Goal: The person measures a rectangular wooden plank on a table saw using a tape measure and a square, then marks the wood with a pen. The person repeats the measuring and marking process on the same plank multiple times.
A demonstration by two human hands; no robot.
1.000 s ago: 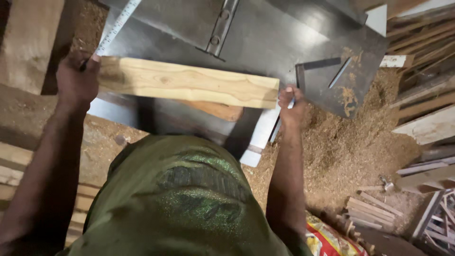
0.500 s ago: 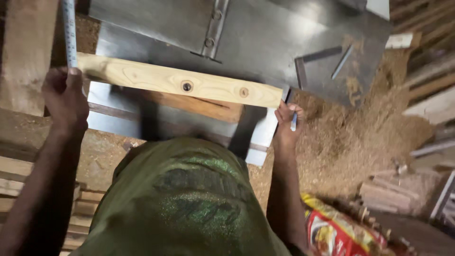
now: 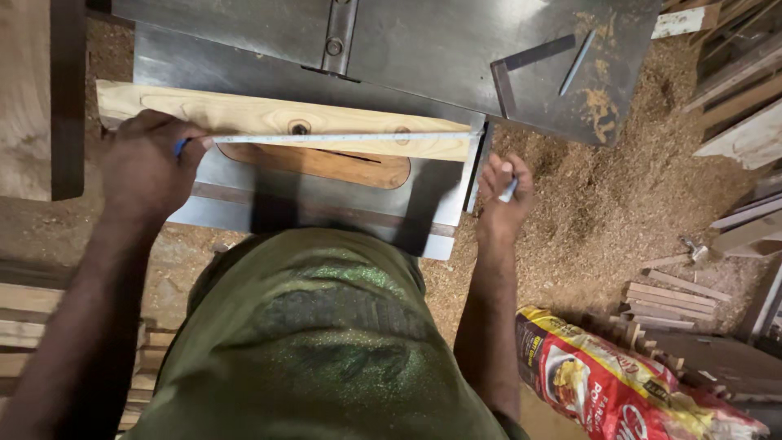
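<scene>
— Red and yellow, that printed plastic sack (image 3: pixel 619 383) lying on the floor at the lower right, glossy and crumpled, with a food picture on it.

— And on the machine?

— Pale pine board (image 3: pixel 277 122) with two dark knots, lying flat across the grey steel machine table (image 3: pixel 423 49). A steel tape measure (image 3: pixel 342 138) is stretched along its near edge, end to end. Under the board sits a darker, rounded wooden piece (image 3: pixel 326 167).

— His hands?

— The left hand (image 3: pixel 151 167) is closed around the tape's case, pressed down at the board's left part; a bit of blue shows between the fingers. The right hand (image 3: pixel 503 191) is off the board's right end, just beside it, pinching a small light pencil (image 3: pixel 509 190) between thumb and fingers.

— Anything else up there?

— A metal try square (image 3: pixel 521 69) and a thin rod (image 3: pixel 577 63) lie on the table's far right, among loose sawdust (image 3: pixel 595 204). Rough wooden offcuts (image 3: pixel 676 297) are stacked on the floor.
</scene>
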